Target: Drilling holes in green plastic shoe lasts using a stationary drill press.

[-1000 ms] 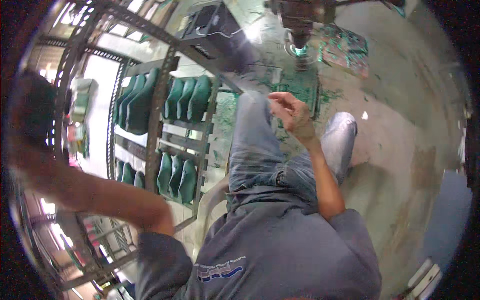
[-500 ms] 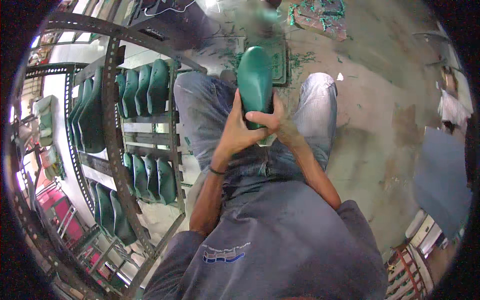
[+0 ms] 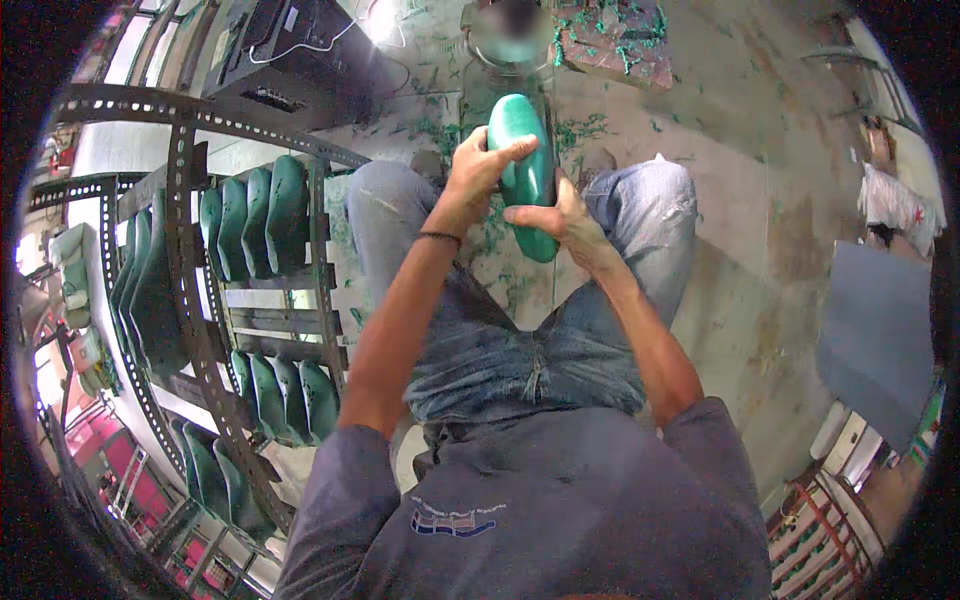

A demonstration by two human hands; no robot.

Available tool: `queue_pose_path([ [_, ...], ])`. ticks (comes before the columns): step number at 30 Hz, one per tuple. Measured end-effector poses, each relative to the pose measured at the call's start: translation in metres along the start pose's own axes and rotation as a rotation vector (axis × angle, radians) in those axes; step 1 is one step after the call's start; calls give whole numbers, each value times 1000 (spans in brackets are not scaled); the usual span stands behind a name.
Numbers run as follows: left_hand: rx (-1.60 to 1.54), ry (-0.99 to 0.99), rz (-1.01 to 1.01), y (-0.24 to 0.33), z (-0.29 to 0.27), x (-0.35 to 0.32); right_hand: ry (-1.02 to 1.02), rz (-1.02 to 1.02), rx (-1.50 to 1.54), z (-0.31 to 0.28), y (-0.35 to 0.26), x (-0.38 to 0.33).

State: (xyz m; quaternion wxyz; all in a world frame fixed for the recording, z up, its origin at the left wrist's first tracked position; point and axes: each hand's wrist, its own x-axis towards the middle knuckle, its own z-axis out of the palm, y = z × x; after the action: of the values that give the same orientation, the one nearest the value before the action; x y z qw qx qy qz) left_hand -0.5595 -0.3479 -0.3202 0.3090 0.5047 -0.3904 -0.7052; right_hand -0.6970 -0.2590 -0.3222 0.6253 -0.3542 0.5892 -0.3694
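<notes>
A glossy green shoe last (image 3: 527, 185) is held out over the gap between my knees, its rounded end pointing away from me. My left hand (image 3: 478, 178) grips its far left side, thumb laid across the top. Lower down, my right hand (image 3: 577, 225) holds the right edge near the closer end, with its thumb over the upper face. The fingers of both hands are mostly hidden beneath the last.
On the left stands a dark perforated metal rack (image 3: 185, 200) bearing several green shoe lasts (image 3: 287, 215). A black box-shaped machine (image 3: 290, 60) with a white cable is at the far left. Green shavings (image 3: 580, 130) litter the floor ahead, around a board (image 3: 615, 45). A grey-blue panel (image 3: 875, 340) is at right.
My left hand has moved from the near end of the last up to its far left side. The last has turned and tilted; my right hand still holds its near part. The view has shifted slightly.
</notes>
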Motion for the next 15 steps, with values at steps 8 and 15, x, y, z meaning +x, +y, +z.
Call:
queue_pose_path([
  [8, -38, 61, 291, -21, -35, 78, 190, -33, -189, 3, 29, 62],
  [15, -657, -297, 52, -16, -39, 71, -328, 122, 748, -1, -8, 54],
])
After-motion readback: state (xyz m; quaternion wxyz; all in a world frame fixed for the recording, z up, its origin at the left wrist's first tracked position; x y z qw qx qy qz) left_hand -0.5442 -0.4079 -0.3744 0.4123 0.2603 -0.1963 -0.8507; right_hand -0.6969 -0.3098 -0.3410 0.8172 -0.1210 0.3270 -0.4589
